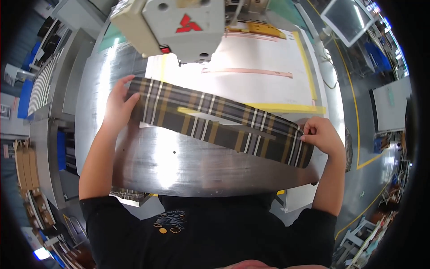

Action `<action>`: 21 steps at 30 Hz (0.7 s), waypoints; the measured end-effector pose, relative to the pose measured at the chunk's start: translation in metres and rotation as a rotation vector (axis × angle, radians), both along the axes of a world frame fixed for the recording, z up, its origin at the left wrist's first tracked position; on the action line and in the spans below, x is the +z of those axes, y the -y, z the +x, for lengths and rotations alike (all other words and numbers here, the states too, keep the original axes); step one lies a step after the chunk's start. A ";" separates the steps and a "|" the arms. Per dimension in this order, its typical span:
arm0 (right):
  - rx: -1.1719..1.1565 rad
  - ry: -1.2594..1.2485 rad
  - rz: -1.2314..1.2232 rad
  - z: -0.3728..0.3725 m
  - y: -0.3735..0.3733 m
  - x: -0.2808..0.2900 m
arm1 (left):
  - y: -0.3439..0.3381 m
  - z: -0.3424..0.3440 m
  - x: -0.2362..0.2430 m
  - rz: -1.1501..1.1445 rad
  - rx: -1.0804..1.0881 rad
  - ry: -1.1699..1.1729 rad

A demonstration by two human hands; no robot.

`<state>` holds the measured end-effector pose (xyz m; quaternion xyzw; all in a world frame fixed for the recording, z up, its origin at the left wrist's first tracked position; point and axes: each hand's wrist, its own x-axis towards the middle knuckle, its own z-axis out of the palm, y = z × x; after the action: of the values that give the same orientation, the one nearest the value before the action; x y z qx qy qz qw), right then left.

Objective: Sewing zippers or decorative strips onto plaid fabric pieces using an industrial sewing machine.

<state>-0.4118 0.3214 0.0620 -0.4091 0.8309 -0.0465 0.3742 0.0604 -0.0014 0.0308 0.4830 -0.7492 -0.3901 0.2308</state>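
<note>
A long plaid fabric strip point(201, 134), dark with olive and white stripes, slants across the steel table point(165, 170), with a narrow lengthwise slit in its middle. My left hand point(122, 103) grips its left end, thumb on top. My right hand point(318, 136) pinches its upper right edge between thumb and fingers, the other fingers curled. Behind the strip lies a white board point(260, 54) with yellow tape borders and thin pink strips point(246, 71), below the grey head of a machine point(199, 36).
A steel cabinet point(58, 152) and slotted rack point(47, 83) stand at the left. A monitor point(342, 20) and cable point(331, 71) are at upper right. The floor point(367, 157) has yellow lines. My body is against the table's near edge.
</note>
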 end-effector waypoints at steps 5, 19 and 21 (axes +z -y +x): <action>0.072 0.105 -0.446 -0.015 0.006 -0.015 | 0.014 -0.007 -0.025 -0.048 0.048 -0.031; -0.278 0.232 -0.651 -0.084 0.109 -0.047 | 0.023 -0.033 -0.013 -0.144 0.104 0.269; -0.228 0.201 -0.528 -0.079 0.102 -0.032 | 0.016 -0.032 -0.001 -0.121 0.103 0.298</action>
<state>-0.4912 0.2198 0.0301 -0.3896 0.7894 -0.3431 0.3277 0.0282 -0.0174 0.0295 0.5586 -0.7713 -0.2561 0.1656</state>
